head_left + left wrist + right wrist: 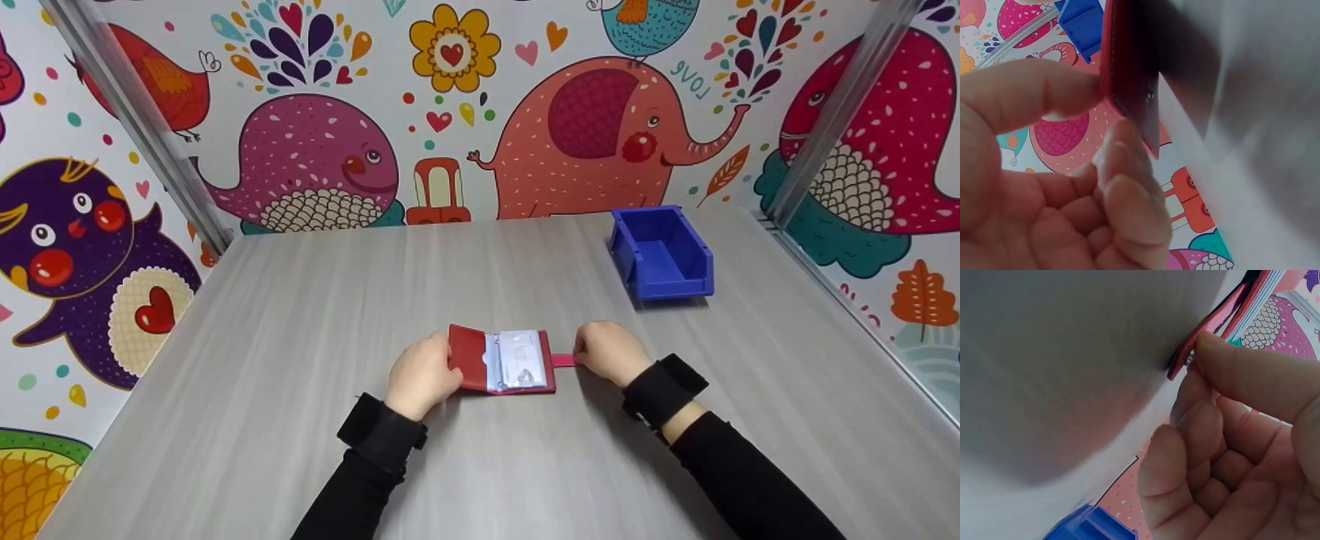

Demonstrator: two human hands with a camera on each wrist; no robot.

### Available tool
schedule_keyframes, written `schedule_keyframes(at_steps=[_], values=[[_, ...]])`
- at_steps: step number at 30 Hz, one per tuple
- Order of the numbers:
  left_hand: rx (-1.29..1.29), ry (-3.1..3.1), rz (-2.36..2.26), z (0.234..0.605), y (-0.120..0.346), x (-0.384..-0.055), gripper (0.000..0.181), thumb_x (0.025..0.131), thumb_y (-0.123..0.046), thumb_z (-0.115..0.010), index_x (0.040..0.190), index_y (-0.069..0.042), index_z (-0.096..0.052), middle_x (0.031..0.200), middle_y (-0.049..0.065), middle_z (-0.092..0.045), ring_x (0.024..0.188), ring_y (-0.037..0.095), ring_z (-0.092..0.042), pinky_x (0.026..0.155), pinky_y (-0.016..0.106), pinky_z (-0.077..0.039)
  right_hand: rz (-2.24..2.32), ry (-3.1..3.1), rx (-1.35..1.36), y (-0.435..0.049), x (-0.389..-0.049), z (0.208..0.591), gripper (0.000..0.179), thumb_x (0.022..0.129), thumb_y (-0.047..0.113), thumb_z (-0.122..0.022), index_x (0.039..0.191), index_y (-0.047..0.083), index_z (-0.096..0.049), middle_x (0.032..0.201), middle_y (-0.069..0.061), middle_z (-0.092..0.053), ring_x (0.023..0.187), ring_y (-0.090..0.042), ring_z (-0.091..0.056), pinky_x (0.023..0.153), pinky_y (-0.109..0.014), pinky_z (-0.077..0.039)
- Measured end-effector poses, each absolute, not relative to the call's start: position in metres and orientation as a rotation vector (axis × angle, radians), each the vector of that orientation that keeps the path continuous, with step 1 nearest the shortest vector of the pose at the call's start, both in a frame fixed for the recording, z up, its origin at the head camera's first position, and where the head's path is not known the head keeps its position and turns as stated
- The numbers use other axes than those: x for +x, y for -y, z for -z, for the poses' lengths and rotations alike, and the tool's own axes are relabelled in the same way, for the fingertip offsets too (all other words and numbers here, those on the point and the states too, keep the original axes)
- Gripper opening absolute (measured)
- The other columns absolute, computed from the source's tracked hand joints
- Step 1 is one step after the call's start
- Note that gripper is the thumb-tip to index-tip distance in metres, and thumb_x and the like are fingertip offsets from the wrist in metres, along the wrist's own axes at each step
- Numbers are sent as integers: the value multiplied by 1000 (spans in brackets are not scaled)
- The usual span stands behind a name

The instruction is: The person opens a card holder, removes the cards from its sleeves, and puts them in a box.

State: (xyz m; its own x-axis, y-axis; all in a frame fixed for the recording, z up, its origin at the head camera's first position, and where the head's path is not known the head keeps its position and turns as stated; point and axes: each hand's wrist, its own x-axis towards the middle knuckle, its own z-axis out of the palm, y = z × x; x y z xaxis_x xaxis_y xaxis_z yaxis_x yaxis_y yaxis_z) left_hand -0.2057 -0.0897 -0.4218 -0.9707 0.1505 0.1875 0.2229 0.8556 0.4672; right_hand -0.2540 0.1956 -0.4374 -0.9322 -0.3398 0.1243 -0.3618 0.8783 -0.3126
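Observation:
A red card holder [469,358] lies opened on the table, with clear sleeves and a pale card [520,358] showing on its right side. My left hand [421,375] pinches the edge of its left cover, which is tilted up from the table. In the left wrist view the thumb and fingers meet that cover [1129,73], and a metal snap shows on its outer face. My right hand [611,351] pinches the pink strap [564,361] that sticks out to the right. A snap on the strap [1216,320] shows by the fingertips in the right wrist view.
Behind my right hand, a blue plastic bin [664,259] stands on the grey wood-grain table [300,315]. Walls printed with cartoon animals [592,142] rise at the back and both sides, with metal posts [139,127] at the corners.

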Motion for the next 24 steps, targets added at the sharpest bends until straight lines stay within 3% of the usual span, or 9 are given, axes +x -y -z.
schedule_keyframes(at_steps=[12, 24], values=[[-348, 2893, 687, 430, 92, -209, 20, 70, 0, -66, 65, -11, -51, 61, 0, -52, 59, 18, -48, 56, 36, -42, -512, 2979, 555, -196, -254, 437, 5, 74, 5, -74, 72, 7, -70, 69, -3, -64, 66, -22, -59, 63, -41, -49], [-319, 2946, 658, 432, 92, -210, 16, 71, -1, -67, 66, -8, -54, 64, 2, -55, 60, 19, -49, 58, 37, -44, -504, 2978, 568, -196, -255, 437, 3, 73, 4, -73, 73, 5, -70, 68, -3, -64, 65, -23, -59, 63, -42, -50]])
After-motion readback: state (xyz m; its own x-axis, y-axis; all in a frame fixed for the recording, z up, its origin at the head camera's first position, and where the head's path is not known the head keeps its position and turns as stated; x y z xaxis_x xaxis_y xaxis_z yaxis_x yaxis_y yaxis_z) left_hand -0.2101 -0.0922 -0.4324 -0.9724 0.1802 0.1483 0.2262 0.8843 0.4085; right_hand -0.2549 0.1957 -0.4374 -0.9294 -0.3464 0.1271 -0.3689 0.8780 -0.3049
